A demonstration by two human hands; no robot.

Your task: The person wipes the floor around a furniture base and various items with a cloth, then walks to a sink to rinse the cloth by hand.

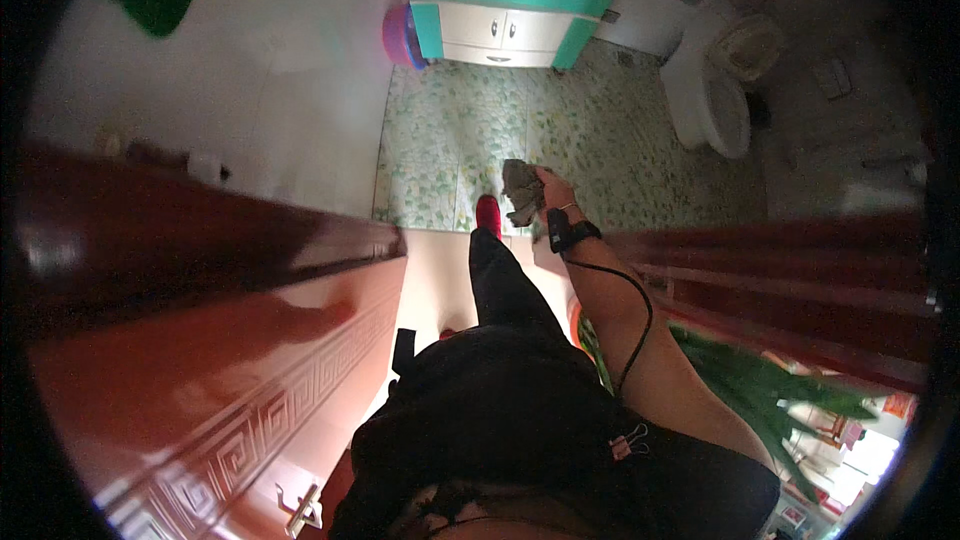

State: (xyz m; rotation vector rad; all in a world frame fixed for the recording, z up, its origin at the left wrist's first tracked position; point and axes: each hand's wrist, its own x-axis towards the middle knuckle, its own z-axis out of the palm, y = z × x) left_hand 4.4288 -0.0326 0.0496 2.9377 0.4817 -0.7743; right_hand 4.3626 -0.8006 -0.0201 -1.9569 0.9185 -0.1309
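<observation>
My right hand (553,190) has its fingers wrapped round a crumpled grey cloth (521,192). Glossy red-brown wooden door (200,340) on my left, white toilet (715,100) ahead; left hand out of sight.

The door (200,360) is on my left, the toilet (715,90) ahead right, the sink cabinet (510,0) straight ahead.

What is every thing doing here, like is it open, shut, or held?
Glossy reddish-brown wooden door: swung open.
White cabinet doors with teal trim: shut.
White toilet: lid up.
Crumpled grey cloth: gripped, hanging from the right hand.
Red shoe: worn, stepping onto the green pebble-pattern floor.
Left hand: not visible.
</observation>
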